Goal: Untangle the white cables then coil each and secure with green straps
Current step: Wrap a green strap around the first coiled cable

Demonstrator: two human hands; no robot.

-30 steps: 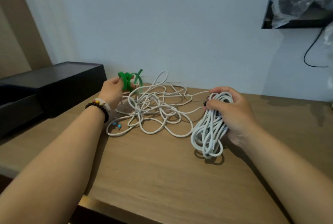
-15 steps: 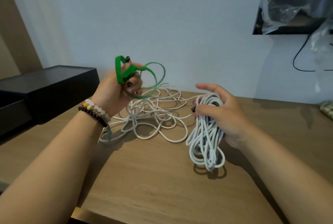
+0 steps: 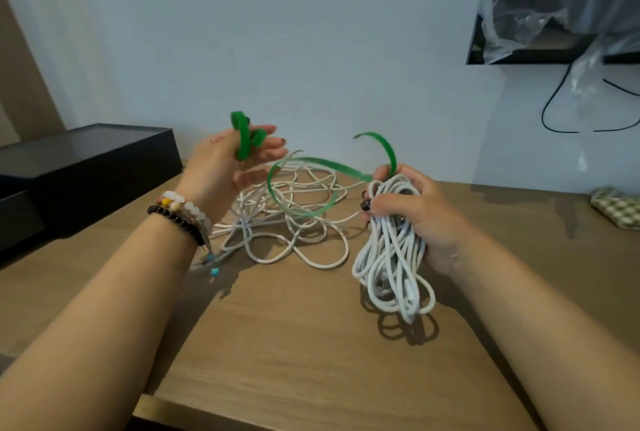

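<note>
My right hand (image 3: 420, 214) grips a coiled white cable (image 3: 391, 257), whose loops hang down to the wooden table (image 3: 311, 344). The same hand pinches one long green strap (image 3: 304, 184) that curls in the air toward the left. My left hand (image 3: 225, 167) is raised above the table and holds a small bunch of other green straps (image 3: 246, 139) between its fingers. Between and behind the hands, a tangled white cable (image 3: 287, 212) lies spread on the table.
A black box (image 3: 79, 167) stands at the table's left. A checked cloth (image 3: 616, 210) lies at the far right edge. A plastic-wrapped dark screen (image 3: 554, 15) hangs on the wall at upper right, with a black wire (image 3: 561, 101) below it.
My left hand lifted the green straps off the table. One long strap has passed across to my right hand, which still holds the coil.
</note>
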